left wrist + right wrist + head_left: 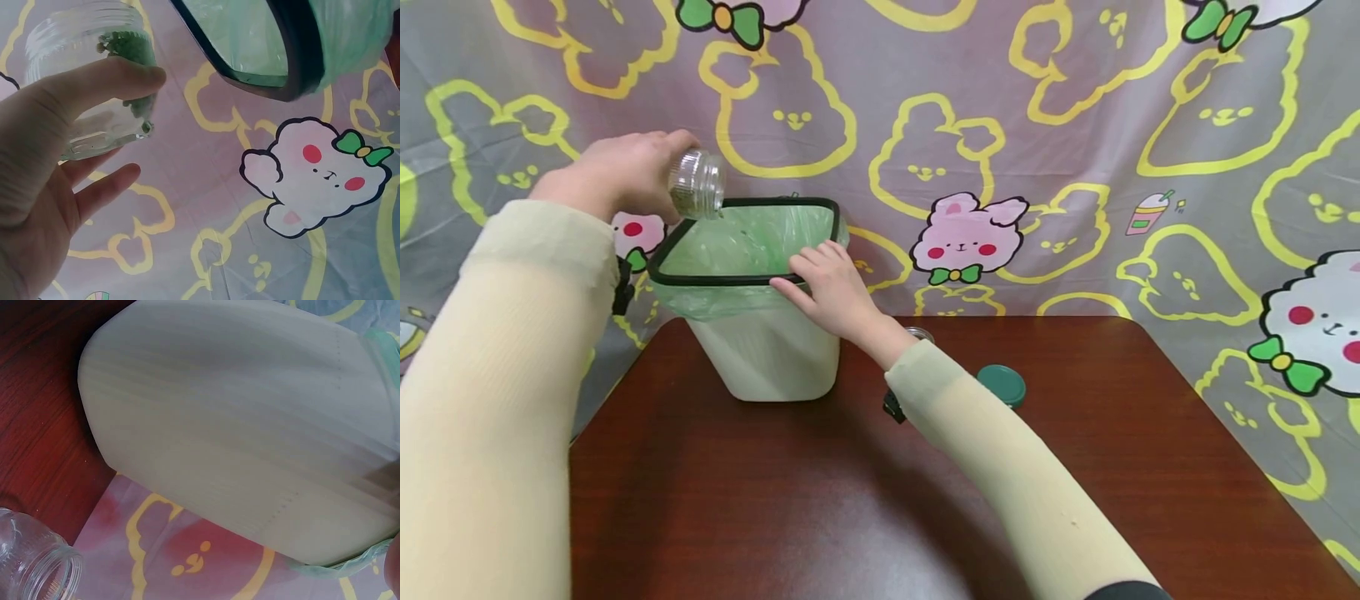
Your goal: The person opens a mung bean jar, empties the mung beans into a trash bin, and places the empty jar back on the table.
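Note:
My left hand [625, 171] grips a clear ribbed glass jar [696, 183], tipped on its side with its mouth over the left rim of a trash can [767, 358]. In the left wrist view, small green bits [128, 47] lie inside the jar near my thumb. The trash can is white, with a black rim and a light green bag [760, 237] lining it. At its front right corner my right hand [835, 292] holds the rim, fingers over the edge and thumb along the front. Only a sliver of that hand shows in the right wrist view.
A second glass jar [47, 569] stands on the brown table [865, 517], mostly hidden behind my right forearm in the head view. Right of that forearm is a round green lid [1002, 386]. A patterned cloth [1060, 142] hangs right behind the table.

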Demonstrator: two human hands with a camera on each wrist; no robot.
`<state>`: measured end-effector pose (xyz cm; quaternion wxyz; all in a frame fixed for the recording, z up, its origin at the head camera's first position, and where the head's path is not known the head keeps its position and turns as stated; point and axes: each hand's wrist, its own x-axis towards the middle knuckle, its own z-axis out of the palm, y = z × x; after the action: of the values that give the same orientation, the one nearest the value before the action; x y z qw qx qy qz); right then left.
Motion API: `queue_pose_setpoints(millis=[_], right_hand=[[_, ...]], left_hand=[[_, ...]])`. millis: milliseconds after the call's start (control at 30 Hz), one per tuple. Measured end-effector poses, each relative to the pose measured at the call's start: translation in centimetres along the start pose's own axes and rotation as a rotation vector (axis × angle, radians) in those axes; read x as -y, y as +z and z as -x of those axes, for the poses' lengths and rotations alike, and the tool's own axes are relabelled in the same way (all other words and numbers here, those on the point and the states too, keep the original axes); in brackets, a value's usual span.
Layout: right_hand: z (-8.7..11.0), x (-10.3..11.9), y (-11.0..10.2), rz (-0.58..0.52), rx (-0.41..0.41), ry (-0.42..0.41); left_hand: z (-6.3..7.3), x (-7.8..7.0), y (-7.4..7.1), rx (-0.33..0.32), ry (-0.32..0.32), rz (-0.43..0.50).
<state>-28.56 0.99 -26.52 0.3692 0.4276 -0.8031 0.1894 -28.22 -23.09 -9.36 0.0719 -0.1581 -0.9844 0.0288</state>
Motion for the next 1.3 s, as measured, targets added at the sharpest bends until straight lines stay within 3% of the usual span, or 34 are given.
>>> queue_pose_setpoints(millis=[667,1000,1300], right_hand=[[-0.04,-0.14,-0.02,-0.010,-0.009,0.002],[-0.11,-0.04,-0.08,-0.016,-0.013,-0.007],[-0.03,0.03,-0.05,-0.024,-0.001,-0.001]], left_hand=[[0.04,0.29,0.21,0.010,-0.003,-0.012],[0.25,0.42,0.01,-0.030,-0.010,0.003],[0.10,0.17,0.34,-0.013,-0.005,0.014]])
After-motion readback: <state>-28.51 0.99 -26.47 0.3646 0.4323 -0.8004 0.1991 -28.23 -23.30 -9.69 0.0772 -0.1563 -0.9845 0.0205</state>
